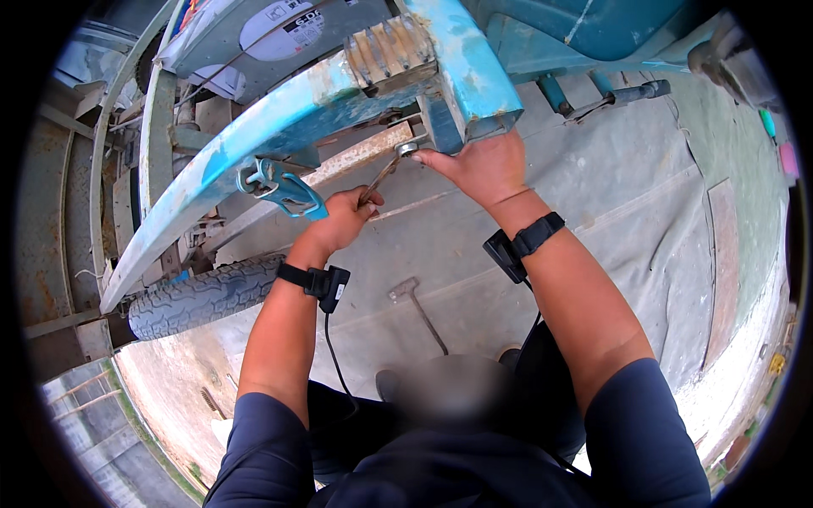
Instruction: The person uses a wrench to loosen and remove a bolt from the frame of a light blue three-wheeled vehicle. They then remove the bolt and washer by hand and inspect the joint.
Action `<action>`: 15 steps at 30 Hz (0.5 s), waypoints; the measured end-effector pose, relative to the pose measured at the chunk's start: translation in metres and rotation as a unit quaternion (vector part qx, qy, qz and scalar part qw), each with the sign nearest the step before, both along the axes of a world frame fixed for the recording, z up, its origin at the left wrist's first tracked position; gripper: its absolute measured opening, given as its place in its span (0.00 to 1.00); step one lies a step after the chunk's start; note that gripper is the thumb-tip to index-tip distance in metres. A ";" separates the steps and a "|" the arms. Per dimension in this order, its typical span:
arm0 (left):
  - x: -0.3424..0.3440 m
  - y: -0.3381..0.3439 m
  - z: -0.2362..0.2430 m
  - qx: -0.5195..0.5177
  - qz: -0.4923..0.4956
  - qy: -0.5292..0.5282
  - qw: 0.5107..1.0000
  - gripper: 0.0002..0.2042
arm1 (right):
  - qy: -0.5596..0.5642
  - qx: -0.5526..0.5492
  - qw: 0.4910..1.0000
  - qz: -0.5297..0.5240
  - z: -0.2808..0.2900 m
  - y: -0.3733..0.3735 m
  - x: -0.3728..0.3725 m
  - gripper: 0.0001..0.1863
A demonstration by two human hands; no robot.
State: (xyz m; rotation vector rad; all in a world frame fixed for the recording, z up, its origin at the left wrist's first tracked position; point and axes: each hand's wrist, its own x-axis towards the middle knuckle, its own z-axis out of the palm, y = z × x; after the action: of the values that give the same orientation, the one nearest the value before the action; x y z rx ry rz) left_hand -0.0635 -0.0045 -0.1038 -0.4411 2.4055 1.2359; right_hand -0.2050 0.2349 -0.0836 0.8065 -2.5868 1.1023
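Observation:
A turquoise, paint-worn metal frame (279, 114) curves across the upper part of the head view. Its box-section beam (476, 72) ends just above my right hand. My left hand (343, 218) is closed around a thin rusty wrench (388, 173), whose far end meets a round metal nut or bolt head (407, 149) under the frame. Against the beam's lower end lies my right hand (491, 172), its thumb stretched left to the bolt head. The beam hides its other fingers. Beside my left hand hangs a turquoise pedal-like bracket (288, 190).
A hammer (415, 306) lies on the grey ground sheet (593, 254) between my arms and feet. A black tyre (203, 296) stands at left under the frame. A worn ribbed foot pedal (389, 55) sits on the frame. A coil spring (212, 402) lies at lower left.

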 end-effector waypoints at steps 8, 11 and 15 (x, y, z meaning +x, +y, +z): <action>-0.010 -0.015 0.005 -0.048 -0.093 -0.043 0.994 0.07 | -0.009 0.021 1.000 0.000 0.007 0.000 0.003 0.46; -0.013 -0.014 0.007 -0.070 -0.113 -0.044 0.990 0.07 | 0.004 0.036 0.999 -0.001 0.007 -0.003 0.004 0.46; -0.010 -0.010 0.010 -0.092 -0.106 -0.027 0.990 0.07 | 0.013 0.023 1.000 -0.001 0.007 0.000 0.003 0.46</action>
State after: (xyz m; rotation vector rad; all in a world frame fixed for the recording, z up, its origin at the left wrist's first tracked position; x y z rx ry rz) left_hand -0.0731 -0.0150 -0.0941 -0.2585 2.4564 0.9041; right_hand -0.2021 0.2353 -0.0766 0.8229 -2.6008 1.0276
